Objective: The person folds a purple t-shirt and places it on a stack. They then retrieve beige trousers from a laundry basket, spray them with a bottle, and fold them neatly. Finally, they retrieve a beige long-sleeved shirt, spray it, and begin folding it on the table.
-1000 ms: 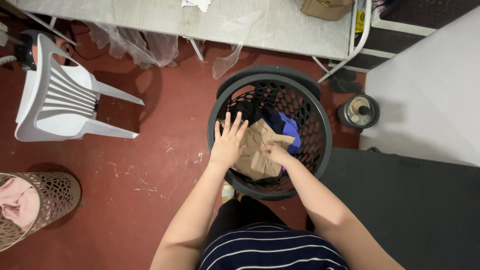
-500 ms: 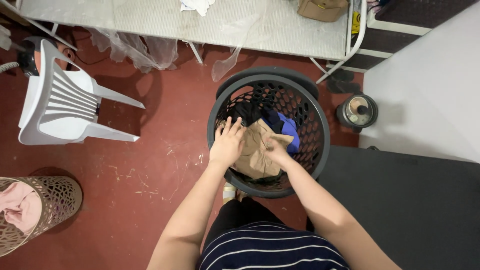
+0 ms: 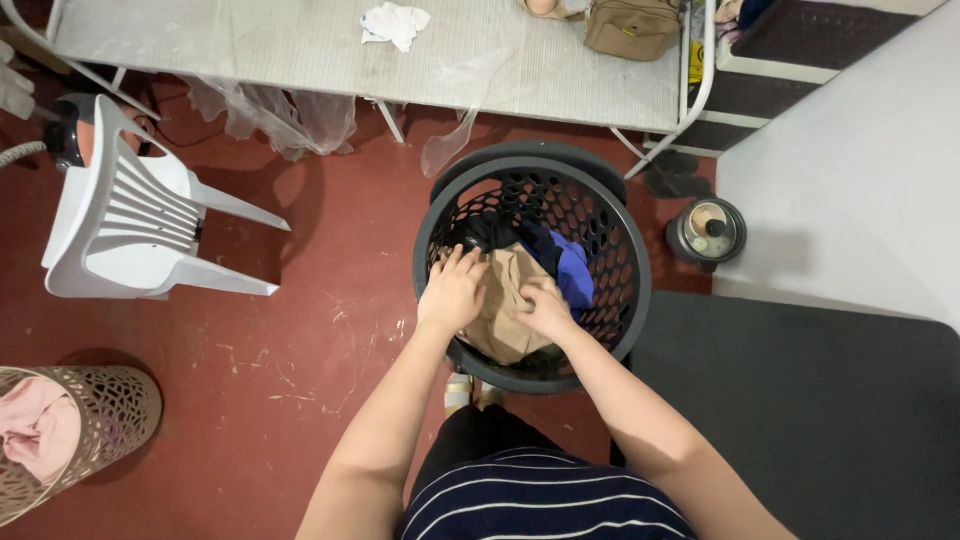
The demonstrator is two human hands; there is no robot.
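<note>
Entry, head view, as I read it from my remote seat.

Item in hand: one tan garment [image 3: 505, 305], crumpled, lying on top of the pile inside the dark perforated laundry basket [image 3: 630, 262], which stands on the red floor [image 3: 330, 340] in front of the person's feet.

Left hand [image 3: 452, 292]: flat on the tan garment's left edge, fingers spread apart and pressing down, not closed round anything.

Right hand [image 3: 545, 308]: on the garment's right side, fingers curled together into the fabric; I judge this a loose pinch on the cloth, though the fingertips are partly hidden.

Handling note: in my judgement the cloth gathers best if both hands bunch it from opposite edges before lifting, keeping clear of the blue garment [image 3: 572, 272] and the black garment [image 3: 492, 232] beneath, so they do not drag up with it.

Count:
- dark baskets: one
- garments visible in it: three (tan, blue, black); more may lie hidden below
- woven beige basket [image 3: 115, 415] with pink cloth [image 3: 35, 425]: one, well apart at lower left
- white plastic chair [image 3: 125, 215]: one
- table [image 3: 300, 55]: one, bearing one white rag [image 3: 395, 22] and one tan bag [image 3: 632, 25]
- round lidded can [image 3: 708, 230]: one, near the dark basket's right
</note>
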